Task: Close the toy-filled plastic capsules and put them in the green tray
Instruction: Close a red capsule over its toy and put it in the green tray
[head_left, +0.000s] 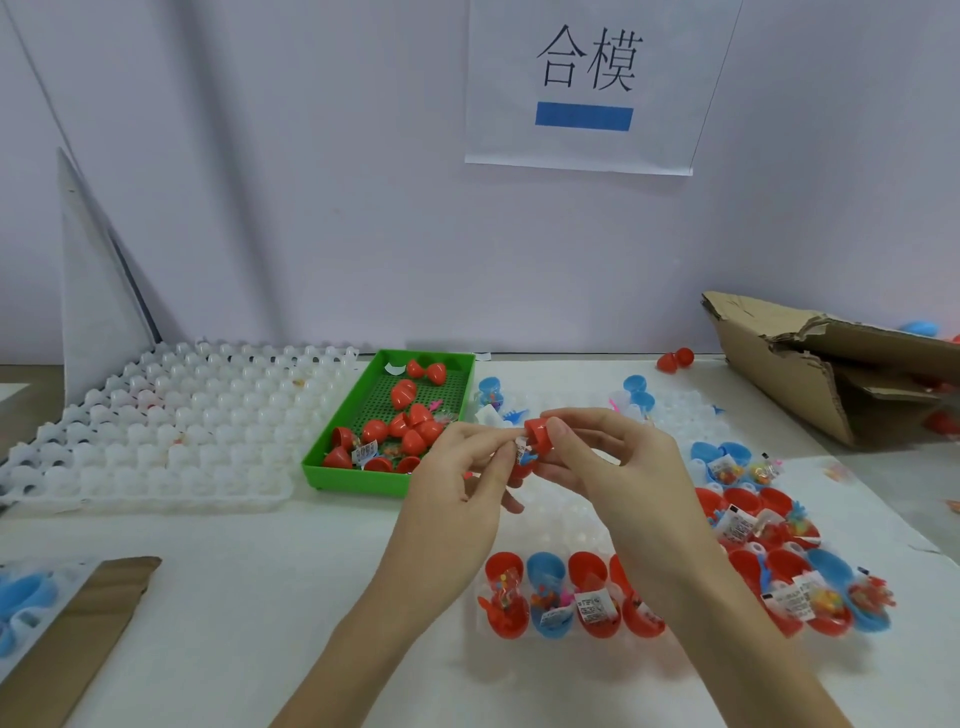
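I hold a red capsule above the desk, between my two hands. My right hand pinches its upper half, thumb and forefinger curled round the red shell. My left hand grips the lower half, fingers curled in against it. The halves are still apart, and a white label and a bit of blue toy show in the gap. The green tray sits just left of my hands, with red capsules already in it, some closed and some open. More open red and blue capsules, filled with toys, lie in a clear holder near me on the right.
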